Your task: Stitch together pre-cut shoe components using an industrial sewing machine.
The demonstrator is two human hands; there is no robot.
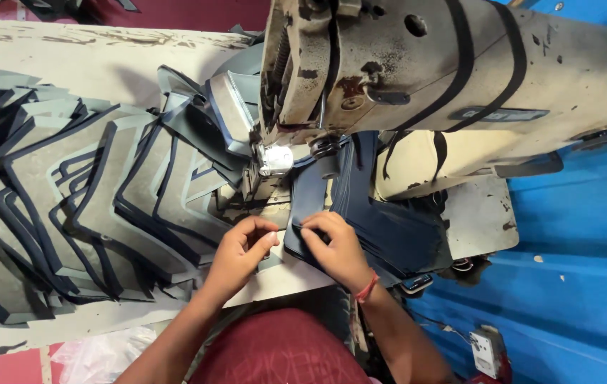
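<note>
I see both hands, left hand and right hand, pinching the dark fabric piece flat, its edge lined up just past the fingertips under the sewing machine.

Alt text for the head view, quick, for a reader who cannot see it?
Two bare hands, the left hand and the right hand, pinch a dark navy fabric piece on the bed of a worn cream industrial sewing machine. A fanned stack of grey navy-edged cut panels lies on the table to the left.
</note>
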